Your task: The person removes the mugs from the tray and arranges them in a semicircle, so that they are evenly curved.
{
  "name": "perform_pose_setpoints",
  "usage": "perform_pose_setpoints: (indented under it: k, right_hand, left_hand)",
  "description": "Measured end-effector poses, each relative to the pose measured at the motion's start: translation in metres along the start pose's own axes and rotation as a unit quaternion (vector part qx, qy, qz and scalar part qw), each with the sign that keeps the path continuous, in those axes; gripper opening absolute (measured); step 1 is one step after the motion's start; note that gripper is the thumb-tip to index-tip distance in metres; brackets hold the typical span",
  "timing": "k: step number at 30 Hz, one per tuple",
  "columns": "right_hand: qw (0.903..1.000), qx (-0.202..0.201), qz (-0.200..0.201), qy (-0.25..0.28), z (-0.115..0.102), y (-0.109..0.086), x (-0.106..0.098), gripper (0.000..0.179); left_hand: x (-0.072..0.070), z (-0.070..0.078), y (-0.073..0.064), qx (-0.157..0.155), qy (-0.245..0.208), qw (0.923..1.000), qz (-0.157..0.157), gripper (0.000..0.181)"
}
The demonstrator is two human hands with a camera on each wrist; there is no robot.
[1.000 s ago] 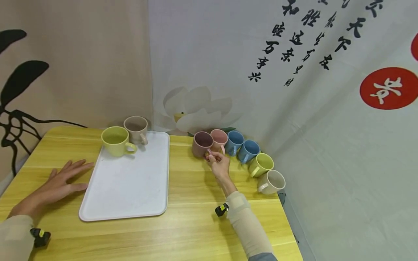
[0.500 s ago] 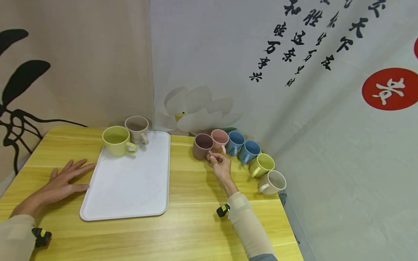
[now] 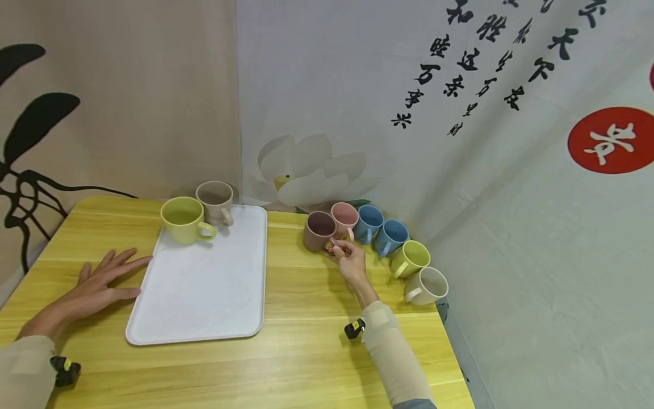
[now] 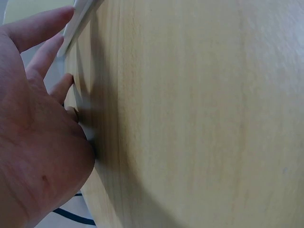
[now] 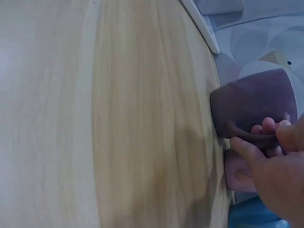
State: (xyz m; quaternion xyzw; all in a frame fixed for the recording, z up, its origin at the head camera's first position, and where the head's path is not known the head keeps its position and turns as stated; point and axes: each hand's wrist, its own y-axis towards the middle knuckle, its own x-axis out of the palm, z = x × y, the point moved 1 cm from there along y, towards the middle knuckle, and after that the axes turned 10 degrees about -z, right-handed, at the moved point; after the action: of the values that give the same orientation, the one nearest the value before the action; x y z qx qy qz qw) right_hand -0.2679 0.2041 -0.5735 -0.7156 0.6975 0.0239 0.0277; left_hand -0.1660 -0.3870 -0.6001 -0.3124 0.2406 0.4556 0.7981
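Note:
A dark mauve mug [image 3: 318, 234] stands upright at the back of the table, beside a pink mug [image 3: 344, 218]. My right hand [image 3: 350, 262] pinches the mauve mug's handle; in the right wrist view, fingers curl through the handle [image 5: 254, 137]. My left hand [image 3: 97, 284] lies with fingers spread at the left edge of a white tray [image 3: 204, 295], fingertips right at its rim. On the tray's back left corner are a yellow-green mug [image 3: 182, 222] and a taupe mug [image 3: 214, 201], handles pointing right.
Right of the pink mug, a curved row goes on with two blue mugs [image 3: 369, 222], a lime mug [image 3: 411, 257] and an off-white mug [image 3: 427, 285] near the table's right edge. A printed cloth [image 3: 317, 85] hangs directly behind the wooden table [image 3: 301, 352].
The mauve mug has shifted slightly right and toward me, with my right hand on its handle. The whole view has drifted slightly; my left hand stays beside the tray.

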Motion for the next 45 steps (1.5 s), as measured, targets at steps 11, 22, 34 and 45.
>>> perform_pose_setpoints:
  k: [11,22,34,45]
  right_hand:
    - [0.9993,0.006,-0.008,-0.037,0.0,-0.002,-0.01,0.022]
    - [0.9993,-0.009,-0.01,-0.033,-0.001,-0.003,-0.011,0.027]
    - [0.9849,-0.123,0.072,-0.098,-0.016,-0.015,-0.008,0.028]
    - [0.9486,-0.26,0.075,-0.164,-0.056,-0.028,0.028,0.027]
  left_hand:
    - [0.0,0.0,0.001,0.004,-0.002,1.0,0.003,0.081]
    - [0.001,0.0,0.0,0.006,0.0,0.9999,0.009,0.081]
    - [0.002,-0.002,0.001,0.009,0.002,0.9998,0.015,0.081]
    - [0.003,-0.001,-0.001,0.021,0.001,0.9995,0.023,0.081]
